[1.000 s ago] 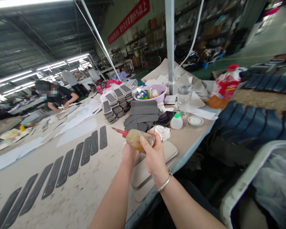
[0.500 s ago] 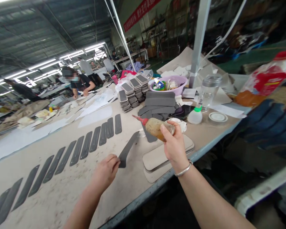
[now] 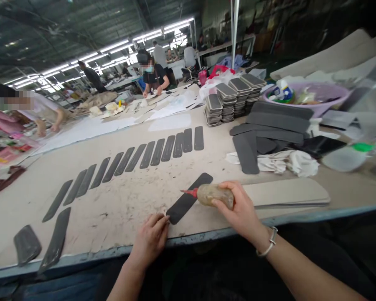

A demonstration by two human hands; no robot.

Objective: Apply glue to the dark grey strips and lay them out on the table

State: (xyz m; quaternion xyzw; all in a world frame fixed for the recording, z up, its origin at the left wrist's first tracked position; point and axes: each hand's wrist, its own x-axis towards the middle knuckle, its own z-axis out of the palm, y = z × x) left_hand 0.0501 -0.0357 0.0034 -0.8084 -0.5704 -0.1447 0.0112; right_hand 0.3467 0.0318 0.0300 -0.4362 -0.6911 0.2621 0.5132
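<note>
A dark grey rounded strip (image 3: pixel 188 201) lies slantwise near the table's front edge. My left hand (image 3: pixel 152 234) pinches its near left end, fingers closed together. In my right hand (image 3: pixel 240 209) is a squeeze bottle (image 3: pixel 214 195), yellowish and stained. Its red nozzle points left, above the strip; whether the tip touches it I cannot tell. Beyond lies a slanting row of similar dark strips (image 3: pixel 146 154), several with a shiny line on them. Beside my right hand is a stack of pale rounded boards (image 3: pixel 288 192).
Dark pieces (image 3: pixel 275 121) lie piled at right beside a crumpled white cloth (image 3: pixel 288 162). Behind are stacks of grey-topped pieces (image 3: pixel 228 92) and a purple basin (image 3: pixel 329 94). A clear bottle with a green cap (image 3: pixel 344 158) stands right. Two people work across the table (image 3: pixel 113 129).
My left hand has brought the dark strip down onto the table near the front edge. The bottle has come lower, its nozzle now over the strip. The view has swung left.
</note>
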